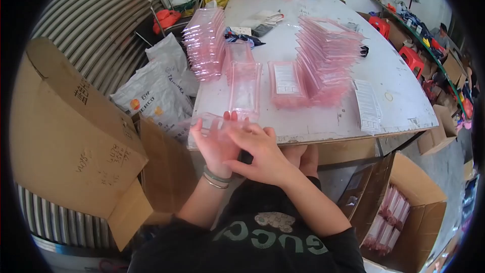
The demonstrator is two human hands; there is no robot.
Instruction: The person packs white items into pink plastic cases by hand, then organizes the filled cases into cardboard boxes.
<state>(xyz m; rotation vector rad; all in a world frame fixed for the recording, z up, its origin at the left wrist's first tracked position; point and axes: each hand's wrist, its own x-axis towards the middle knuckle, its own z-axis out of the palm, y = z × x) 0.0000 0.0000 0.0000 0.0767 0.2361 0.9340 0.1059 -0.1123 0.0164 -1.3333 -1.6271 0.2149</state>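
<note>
My left hand (216, 144) is turned palm up at the table's near edge, with a clear pink plastic blister pack (208, 121) lying across it between thumb and curled fingers. My right hand (258, 150) reaches over the left palm, its fingers stretched onto the plastic and its thumb apart. Just beyond my hands a clear pink pack (245, 88) lies on the white table (303, 130). To its right, another pack holds a printed white card (286, 80). Part of the held plastic is hidden by my fingers.
Tall stacks of pink packs stand at the left (204, 43) and right (328, 58). Printed cards (368, 103) lie near the right edge. An open carton (419, 187) with bundled packs stands below right; a large cardboard box (76, 121) and white sacks (151, 91) are left.
</note>
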